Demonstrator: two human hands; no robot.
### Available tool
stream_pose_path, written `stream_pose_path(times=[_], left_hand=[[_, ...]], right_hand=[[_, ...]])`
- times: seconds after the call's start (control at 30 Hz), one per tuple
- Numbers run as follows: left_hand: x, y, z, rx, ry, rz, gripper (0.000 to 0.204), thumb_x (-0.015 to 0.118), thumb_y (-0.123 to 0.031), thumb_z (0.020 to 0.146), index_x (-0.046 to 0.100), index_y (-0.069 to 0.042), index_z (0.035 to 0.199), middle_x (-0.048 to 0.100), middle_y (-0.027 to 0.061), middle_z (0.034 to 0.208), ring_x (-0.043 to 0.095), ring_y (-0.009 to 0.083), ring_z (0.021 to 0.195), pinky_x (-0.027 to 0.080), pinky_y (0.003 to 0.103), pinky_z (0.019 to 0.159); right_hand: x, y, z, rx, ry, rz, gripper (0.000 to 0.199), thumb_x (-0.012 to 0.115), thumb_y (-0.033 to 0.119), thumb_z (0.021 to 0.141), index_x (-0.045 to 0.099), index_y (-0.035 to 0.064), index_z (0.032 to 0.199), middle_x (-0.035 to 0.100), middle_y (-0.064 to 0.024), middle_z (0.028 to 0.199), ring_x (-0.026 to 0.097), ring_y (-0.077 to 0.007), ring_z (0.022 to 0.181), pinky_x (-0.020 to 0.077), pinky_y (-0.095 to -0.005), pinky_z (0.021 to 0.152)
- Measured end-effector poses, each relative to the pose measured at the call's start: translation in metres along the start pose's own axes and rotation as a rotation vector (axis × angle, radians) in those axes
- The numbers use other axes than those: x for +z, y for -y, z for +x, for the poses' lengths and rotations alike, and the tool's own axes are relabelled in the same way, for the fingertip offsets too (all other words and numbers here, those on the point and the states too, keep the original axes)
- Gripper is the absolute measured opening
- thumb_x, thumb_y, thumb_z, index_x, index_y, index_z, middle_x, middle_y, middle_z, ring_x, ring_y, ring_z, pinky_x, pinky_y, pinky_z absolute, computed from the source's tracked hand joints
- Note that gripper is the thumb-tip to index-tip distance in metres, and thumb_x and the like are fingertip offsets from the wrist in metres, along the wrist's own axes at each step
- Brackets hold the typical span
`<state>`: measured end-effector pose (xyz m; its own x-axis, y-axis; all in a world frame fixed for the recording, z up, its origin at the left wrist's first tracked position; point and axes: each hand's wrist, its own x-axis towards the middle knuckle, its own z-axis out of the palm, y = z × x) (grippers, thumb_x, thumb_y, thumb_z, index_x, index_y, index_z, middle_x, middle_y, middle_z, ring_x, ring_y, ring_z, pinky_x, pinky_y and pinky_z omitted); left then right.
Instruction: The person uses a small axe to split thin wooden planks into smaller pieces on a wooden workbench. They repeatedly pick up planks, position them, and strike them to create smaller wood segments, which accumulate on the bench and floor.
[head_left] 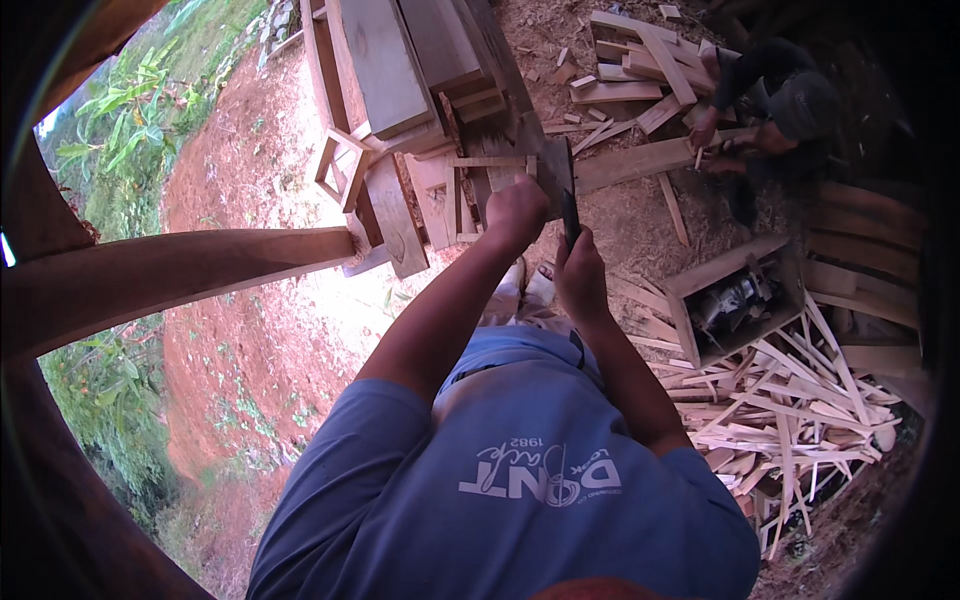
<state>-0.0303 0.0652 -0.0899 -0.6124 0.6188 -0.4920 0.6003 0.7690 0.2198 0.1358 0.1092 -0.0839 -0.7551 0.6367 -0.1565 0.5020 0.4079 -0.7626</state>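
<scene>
Blue shirt cloth (520, 480) fills the view closest to the camera, and two bare arms reach out from it. At the end of the left arm, the left hand (516, 212) is closed in a fist on the top of a dark flat blade (562, 185), which looks like a saw or big knife. Just below it, the right hand (580, 272) is wrapped tight around the handle of the same blade. This blade stands up and down, right beside a long wooden plank (640, 160) that lies across the sawdust ground. I cannot tell if the blade is touching the plank, and I see no cut in the wood yet, so the work looks like it is only starting. Lots of thin cut strips (790, 420) lie in a heap on the right, so much wood looks cut already. Beside that heap, an open wooden box (735, 295) holds a tool. Farther off, another person (780, 105) bends over the plank's far end. On the left, wooden frames (345, 165) rest on the red dirt.
</scene>
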Motion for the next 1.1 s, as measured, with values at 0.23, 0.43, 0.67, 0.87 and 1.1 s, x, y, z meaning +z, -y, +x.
stream_pose_path(times=[0.23,0.43,0.67,0.87,1.1], left_hand=[[0.0,0.0,-0.007,-0.019,-0.012,-0.02,0.029,0.059,-0.01,0.098,0.061,0.008,0.121,0.074,0.027,0.108,0.077,0.042,0.1,0.063,0.048,0.085],[-0.014,0.01,-0.037,-0.096,-0.08,-0.385,0.03,0.052,-0.004,0.097,0.048,0.011,0.123,0.071,0.0368,0.101,0.072,0.0532,0.099,0.058,0.057,0.089],[-0.089,0.044,-0.095,-0.005,-0.201,-0.551,0.035,0.056,-0.017,0.105,0.047,0.009,0.127,0.066,0.0406,0.113,0.065,0.0533,0.113,0.05,0.057,0.095],[-0.126,0.045,-0.077,0.073,-0.241,-0.327,0.043,0.067,-0.036,0.101,0.056,0.003,0.116,0.072,0.0292,0.105,0.07,0.0499,0.102,0.054,0.056,0.089],[-0.105,0.034,-0.048,0.192,-0.243,-0.179,0.037,0.07,-0.036,0.098,0.063,-0.002,0.11,0.076,0.023,0.098,0.074,0.0427,0.094,0.058,0.054,0.079]], right_hand=[[-0.019,0.005,-0.002,0.063,0.004,0.102,0.024,0.057,0.019,0.108,0.054,-0.0051,0.111,0.068,-0.0315,0.09,0.07,-0.0527,0.09,0.0531,-0.0572,0.072],[-0.077,0.014,-0.03,0.057,-0.024,0.161,0.022,0.059,0.015,0.106,0.056,-0.0044,0.116,0.068,-0.03,0.091,0.069,-0.0527,0.091,0.0534,-0.0531,0.072],[-0.103,-0.013,-0.065,0.164,-0.042,0.212,0.021,0.058,0.017,0.107,0.058,-0.003,0.111,0.065,-0.0216,0.077,0.069,-0.0397,0.071,0.0491,-0.0466,0.063],[-0.101,-0.008,-0.071,0.187,0.001,0.28,0.024,0.062,0.022,0.107,0.06,-0.0021,0.107,0.062,-0.0161,0.071,0.066,-0.029,0.064,0.0475,-0.0435,0.06],[-0.109,0.034,-0.042,-0.062,0.031,0.054,0.024,0.064,0.02,0.106,0.057,-0.0032,0.109,0.066,-0.0234,0.079,0.07,-0.0448,0.077,0.0504,-0.0483,0.065]])
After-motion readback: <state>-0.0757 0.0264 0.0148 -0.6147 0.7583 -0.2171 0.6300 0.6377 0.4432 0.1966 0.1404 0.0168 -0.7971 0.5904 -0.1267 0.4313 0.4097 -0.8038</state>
